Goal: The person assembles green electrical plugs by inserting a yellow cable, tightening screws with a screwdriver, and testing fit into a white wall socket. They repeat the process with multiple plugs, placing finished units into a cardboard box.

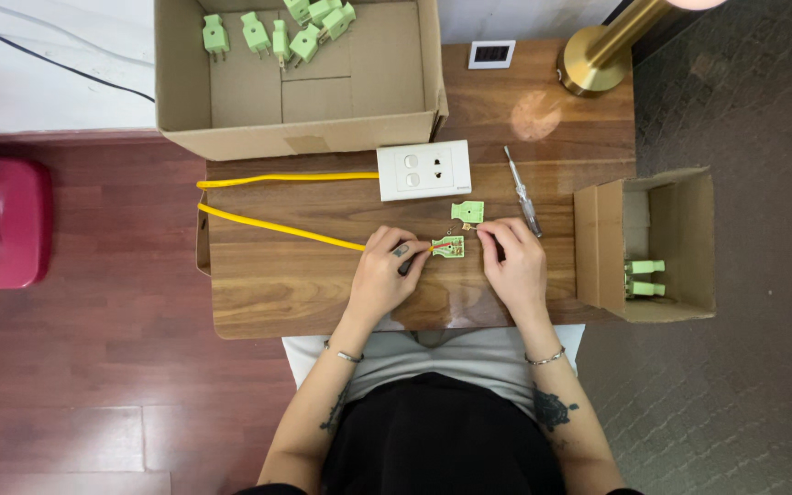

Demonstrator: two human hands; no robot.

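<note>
Wood tabletop (277,293), centre: plug base (448,246) lying betw. both hands, cable (277,229) running in from left. Left hand (385,275) pinching cable end; right hand (511,261) curled, fingertips just right of base, contents can't tell.

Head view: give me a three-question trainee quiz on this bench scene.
1. True or false: the screwdriver is in the right hand.
2. What colour is the cable that the left hand holds to the open plug?
3. Where do most of the green plugs lie? A) big box B) small box C) floor

Key: 1 false, it lies on the table; 2 yellow; 3 A.
</note>
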